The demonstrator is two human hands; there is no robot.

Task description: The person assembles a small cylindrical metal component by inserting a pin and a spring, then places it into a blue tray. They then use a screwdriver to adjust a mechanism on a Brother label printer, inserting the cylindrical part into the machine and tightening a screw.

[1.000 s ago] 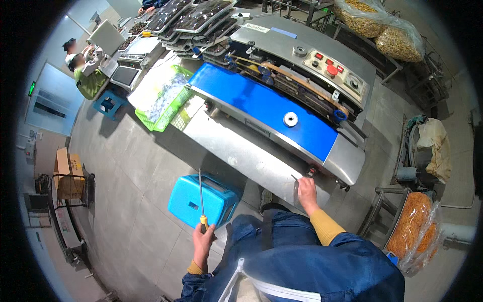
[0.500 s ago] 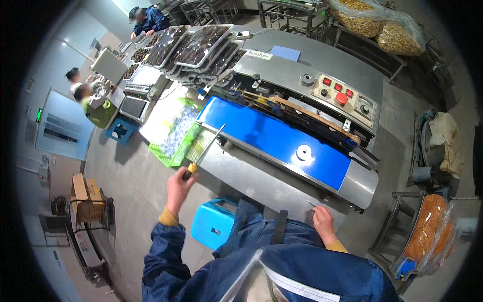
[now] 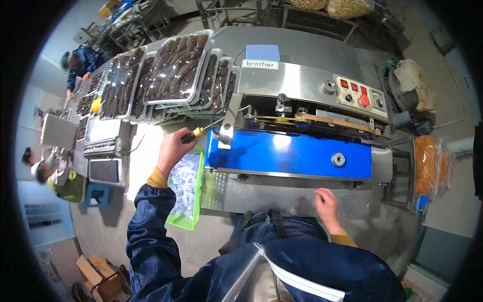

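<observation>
My left hand (image 3: 173,149) is closed around the yellow-and-black handle of a screwdriver (image 3: 196,132). Its thin shaft points right and slightly up, to a metal bracket (image 3: 231,119) at the left end of a band sealing machine (image 3: 297,80). I cannot tell whether the tip touches anything. Below the machine's blue conveyor belt (image 3: 302,160), my right hand (image 3: 327,205) is held with fingers curled; what is in them, if anything, cannot be made out. A green basket (image 3: 200,189) of small clear packets lies beneath my left forearm's right side.
Stacked clear trays of dark, long pieces (image 3: 176,70) stand left of the machine. Beyond them are a scale (image 3: 104,171) and people seated or standing at the table. The control panel (image 3: 359,94) sits at the machine's right. An orange-filled bag (image 3: 426,163) lies farther right.
The screwdriver in my left hand has moved up to the machine's left end. My right hand has shifted slightly; the thin piece seen at its fingers no longer shows. My view has turned.
</observation>
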